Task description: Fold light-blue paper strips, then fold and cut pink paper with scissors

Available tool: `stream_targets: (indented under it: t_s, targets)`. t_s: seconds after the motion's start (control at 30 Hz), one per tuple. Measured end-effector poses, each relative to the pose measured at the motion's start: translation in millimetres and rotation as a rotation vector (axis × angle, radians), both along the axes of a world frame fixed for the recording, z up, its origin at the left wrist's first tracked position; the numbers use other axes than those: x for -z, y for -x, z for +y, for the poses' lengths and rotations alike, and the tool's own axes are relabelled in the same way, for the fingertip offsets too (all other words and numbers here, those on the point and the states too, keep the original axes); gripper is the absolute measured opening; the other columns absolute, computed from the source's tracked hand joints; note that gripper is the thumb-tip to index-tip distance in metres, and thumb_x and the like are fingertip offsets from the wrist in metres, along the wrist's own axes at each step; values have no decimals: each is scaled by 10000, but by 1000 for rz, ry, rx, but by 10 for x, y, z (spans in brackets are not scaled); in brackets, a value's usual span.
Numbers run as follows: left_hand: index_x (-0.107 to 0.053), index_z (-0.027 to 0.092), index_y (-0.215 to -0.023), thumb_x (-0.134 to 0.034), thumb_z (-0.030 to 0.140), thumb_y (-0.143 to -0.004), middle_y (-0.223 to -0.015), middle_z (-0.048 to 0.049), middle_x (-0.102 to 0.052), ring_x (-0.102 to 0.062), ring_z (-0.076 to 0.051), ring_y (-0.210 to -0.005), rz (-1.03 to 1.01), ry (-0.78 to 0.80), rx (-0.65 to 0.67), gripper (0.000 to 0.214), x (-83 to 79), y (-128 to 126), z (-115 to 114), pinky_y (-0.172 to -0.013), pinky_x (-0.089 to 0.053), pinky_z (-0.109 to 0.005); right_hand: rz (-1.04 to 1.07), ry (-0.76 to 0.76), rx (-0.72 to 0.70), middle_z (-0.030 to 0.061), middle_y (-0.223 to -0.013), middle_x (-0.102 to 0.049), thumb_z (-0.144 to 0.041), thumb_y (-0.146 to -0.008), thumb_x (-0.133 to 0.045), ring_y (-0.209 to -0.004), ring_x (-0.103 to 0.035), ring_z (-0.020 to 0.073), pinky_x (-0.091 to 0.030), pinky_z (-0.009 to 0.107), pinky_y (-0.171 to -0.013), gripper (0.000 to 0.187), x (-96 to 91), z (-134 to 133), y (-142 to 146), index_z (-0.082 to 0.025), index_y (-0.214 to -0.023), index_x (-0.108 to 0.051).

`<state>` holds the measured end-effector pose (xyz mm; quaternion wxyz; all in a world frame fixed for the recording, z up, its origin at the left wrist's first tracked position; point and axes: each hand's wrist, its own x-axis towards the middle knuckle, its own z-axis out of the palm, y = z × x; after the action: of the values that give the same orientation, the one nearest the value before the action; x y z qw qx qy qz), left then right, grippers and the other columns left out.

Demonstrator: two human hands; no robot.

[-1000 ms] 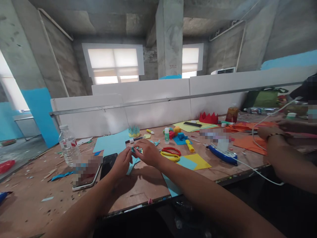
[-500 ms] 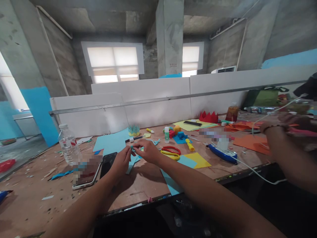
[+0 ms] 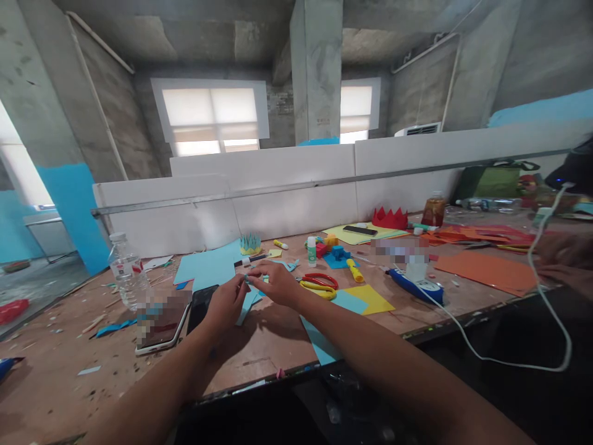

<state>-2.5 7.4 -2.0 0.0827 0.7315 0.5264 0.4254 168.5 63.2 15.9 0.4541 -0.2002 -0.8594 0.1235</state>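
My left hand (image 3: 225, 304) and my right hand (image 3: 276, 282) meet over the wooden table (image 3: 259, 346), both pinched on a small piece of light blue paper (image 3: 251, 285) held between the fingertips. Under them lies a larger light blue sheet (image 3: 209, 267). Red and yellow scissors (image 3: 319, 286) rest just right of my right hand. A black phone (image 3: 202, 305) lies beside my left hand.
A water bottle (image 3: 128, 272) stands at the left. Glue sticks (image 3: 312, 251), paper crowns (image 3: 390, 219), yellow paper (image 3: 370, 299) and orange sheets (image 3: 484, 271) are spread across the table. A blue power strip (image 3: 417, 286) trails a white cable (image 3: 532, 346). Another person's hand (image 3: 563, 259) is at the far right.
The other person's arm has drawn back to the right, off the orange sheets. The white cable now hangs lower. My hands stay together on the blue paper piece.
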Motion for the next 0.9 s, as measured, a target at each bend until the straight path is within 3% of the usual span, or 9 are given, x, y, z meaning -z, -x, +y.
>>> stream_targets:
  t_s: [0.23,0.33,0.43,0.53,0.6,0.73,0.9]
  targets:
    - [-578,209,-878,-349,368,-970,-767,-17,-615,-546,-180,-668,-99,8,97,293,-3,3,20,-668,-418,-314,10,-3,-38,74,-954,-723,-220,-904,-637,-882,-650,183,-492,297,-817,190,-22,0,-15,-178,-1051,-749]
    - [-588,195,-984,-448,329,-913,-808,-12,-626,-545,-163,-667,-142,51,176,206,1,-11,24,-635,-438,-290,8,-12,-31,85,-1026,-707,-209,-890,-656,-886,-640,183,-500,299,-813,240,-4,8,-18,-175,-1120,-715]
    - [-585,181,-1085,-523,341,-873,-837,-19,-644,-561,-158,-675,-190,75,211,274,10,-31,43,-600,-447,-273,-17,-37,-23,95,-1088,-691,-213,-897,-653,-901,-631,183,-496,309,-842,269,13,13,-11,-177,-1161,-691]
    - [-606,173,-1061,-524,383,-890,-857,-36,-666,-569,-151,-668,-249,81,215,283,14,-34,74,-575,-449,-264,-7,-28,-18,82,-1082,-694,-192,-906,-637,-979,-625,193,-472,318,-895,231,13,12,-3,-207,-1123,-714]
    - [-612,174,-1045,-534,409,-890,-865,-39,-674,-573,-146,-657,-290,82,215,292,11,-23,93,-551,-448,-256,37,51,-24,69,-1044,-701,-181,-885,-653,-957,-629,190,-468,313,-875,209,7,12,2,-220,-1072,-737]
    - [-624,178,-1018,-547,441,-888,-835,-27,-673,-565,-133,-605,-356,65,179,303,10,14,118,-496,-428,-242,224,357,-41,47,-867,-707,-225,-793,-734,-792,-621,171,-473,289,-749,122,9,36,30,-181,-904,-760]
    - [-628,199,-1004,-620,447,-854,-764,-3,-654,-591,-149,-635,-400,1,124,290,25,57,140,-504,-439,-240,269,561,-133,37,-722,-684,-418,-744,-762,-627,-604,148,-489,271,-604,346,58,113,77,-128,-932,-750]
